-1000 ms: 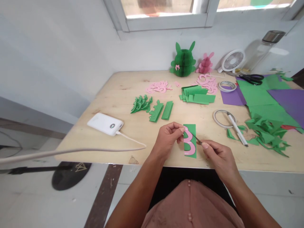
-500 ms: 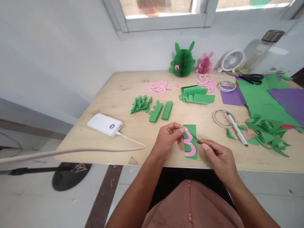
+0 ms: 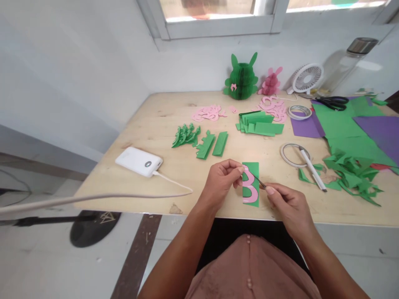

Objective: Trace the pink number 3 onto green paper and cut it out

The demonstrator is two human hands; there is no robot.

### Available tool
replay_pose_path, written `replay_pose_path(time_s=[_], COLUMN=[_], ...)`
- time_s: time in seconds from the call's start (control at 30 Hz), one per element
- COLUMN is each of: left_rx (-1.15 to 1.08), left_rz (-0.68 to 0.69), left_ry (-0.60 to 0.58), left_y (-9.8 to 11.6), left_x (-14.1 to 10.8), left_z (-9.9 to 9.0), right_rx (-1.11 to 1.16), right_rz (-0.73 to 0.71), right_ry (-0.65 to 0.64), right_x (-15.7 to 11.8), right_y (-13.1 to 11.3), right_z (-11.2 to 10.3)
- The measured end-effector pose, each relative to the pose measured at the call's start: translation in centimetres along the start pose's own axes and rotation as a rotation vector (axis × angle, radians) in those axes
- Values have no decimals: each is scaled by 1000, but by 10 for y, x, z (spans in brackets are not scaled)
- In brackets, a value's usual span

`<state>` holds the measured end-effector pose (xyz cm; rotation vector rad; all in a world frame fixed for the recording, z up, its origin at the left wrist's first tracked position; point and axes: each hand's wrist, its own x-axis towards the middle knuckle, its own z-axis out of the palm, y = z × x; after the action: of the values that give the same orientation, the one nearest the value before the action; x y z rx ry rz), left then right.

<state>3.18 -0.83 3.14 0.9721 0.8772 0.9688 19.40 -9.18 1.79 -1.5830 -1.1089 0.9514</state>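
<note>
Near the table's front edge is a green paper piece [image 3: 254, 169] with a curvy pink paper cutout [image 3: 252, 195] lying over it, its scalloped side to the right. My left hand [image 3: 222, 178] pinches the top left of the cutout and the green paper between thumb and fingers. In my right hand [image 3: 289, 207], a thin dark pen-like tool [image 3: 260, 182] is pinched near its end. Its tip points up and left, at the cutout's upper right edge; the exact kind is too small to tell.
Folded green strips [image 3: 261, 124], cut green pieces [image 3: 186, 136] and pink cutouts [image 3: 208, 113] lie behind. To the right are a white marker [image 3: 313, 170], tape rolls [image 3: 299, 112], green scraps [image 3: 355, 172] and black scissors [image 3: 332, 102]. A white power bank [image 3: 139, 161] trails a cable leftward.
The view has shifted slightly. Both hands keep their grips, and the tool's tip stays by the pink cutout's upper edge with little visible movement.
</note>
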Motion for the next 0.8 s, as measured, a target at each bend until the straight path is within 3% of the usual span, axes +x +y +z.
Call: replay_pose_path(time_s=[0.8], left_rx=[31], left_rz=[14], left_ry=[20], left_y=[3], left_x=[-2], left_z=[4], right_rx=[83], right_rz=[16], right_ry=[-17], right_x=[2], right_y=[-2], right_z=[3])
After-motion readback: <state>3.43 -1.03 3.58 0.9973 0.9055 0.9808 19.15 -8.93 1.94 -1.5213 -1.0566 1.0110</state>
